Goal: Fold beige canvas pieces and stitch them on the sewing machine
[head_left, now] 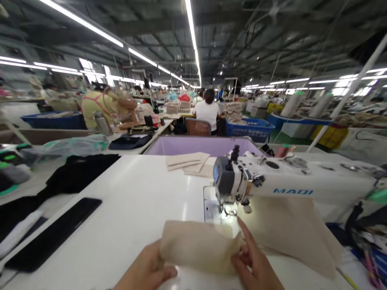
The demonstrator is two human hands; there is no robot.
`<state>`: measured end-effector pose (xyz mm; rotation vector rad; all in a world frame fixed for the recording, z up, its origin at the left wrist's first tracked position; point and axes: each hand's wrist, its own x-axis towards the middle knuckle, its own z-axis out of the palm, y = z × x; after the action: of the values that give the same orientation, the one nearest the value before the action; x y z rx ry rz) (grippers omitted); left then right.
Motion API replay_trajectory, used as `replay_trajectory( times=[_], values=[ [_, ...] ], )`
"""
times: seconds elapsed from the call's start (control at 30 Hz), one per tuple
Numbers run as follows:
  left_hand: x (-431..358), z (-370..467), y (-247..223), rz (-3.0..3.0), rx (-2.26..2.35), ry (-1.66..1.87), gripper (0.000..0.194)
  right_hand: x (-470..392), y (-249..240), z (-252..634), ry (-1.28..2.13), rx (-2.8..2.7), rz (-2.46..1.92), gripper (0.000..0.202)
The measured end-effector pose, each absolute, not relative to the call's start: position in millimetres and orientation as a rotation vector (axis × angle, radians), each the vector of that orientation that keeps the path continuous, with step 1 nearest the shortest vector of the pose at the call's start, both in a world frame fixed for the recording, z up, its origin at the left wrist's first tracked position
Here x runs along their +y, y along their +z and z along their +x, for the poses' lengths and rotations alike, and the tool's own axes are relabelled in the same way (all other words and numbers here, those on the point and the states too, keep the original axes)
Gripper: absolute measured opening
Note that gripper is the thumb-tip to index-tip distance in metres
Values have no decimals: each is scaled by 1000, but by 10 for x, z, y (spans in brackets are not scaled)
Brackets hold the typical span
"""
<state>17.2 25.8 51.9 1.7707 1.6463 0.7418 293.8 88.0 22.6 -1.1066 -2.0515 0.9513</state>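
Note:
Between my two hands is a small beige fabric piece [196, 243], just in front of the needle area of a white sewing machine [290, 179]. My left hand [148, 266] grips its left edge, with the fingers behind the cloth and the thumb low. At its right end my right hand [252, 259] pinches the cloth, while the index finger points up near the lit presser foot [230, 211]. A larger beige fabric panel [290, 229] lies under the machine arm, to the right. Beyond the machine head rest several folded beige pieces [187, 161].
A black phone [54, 233] lies on the white table [136, 201] at the left, beside black cloth [81, 173]. Behind the table's far edge is a purple bin [196, 145]. Scissors [370, 262] sit at the right edge. Co-workers [208, 108] are seated farther ahead.

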Motion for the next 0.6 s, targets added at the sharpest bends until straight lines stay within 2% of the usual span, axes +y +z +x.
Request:
replay_trajectory(
  times=[0.07, 0.13, 0.27, 0.33, 0.6],
  values=[
    [273, 247, 584, 1687, 1581, 755, 30, 829, 162, 2949, 1047, -1871, -1203, 66],
    [310, 275, 596, 1703, 1595, 750, 28, 803, 151, 2991, 1001, -1869, -1252, 66],
    [355, 277, 542, 1719, 1696, 714, 27, 818, 240, 3058, 927, -2170, -1108, 38],
    [376, 288, 516, 1746, 1708, 690, 26, 848, 284, 3048, 876, -2242, -1109, 30],
    [406, 327, 350, 1820, 1839, 747, 24, 886, 235, 3000, 457, -2288, -1116, 27]
  ],
)
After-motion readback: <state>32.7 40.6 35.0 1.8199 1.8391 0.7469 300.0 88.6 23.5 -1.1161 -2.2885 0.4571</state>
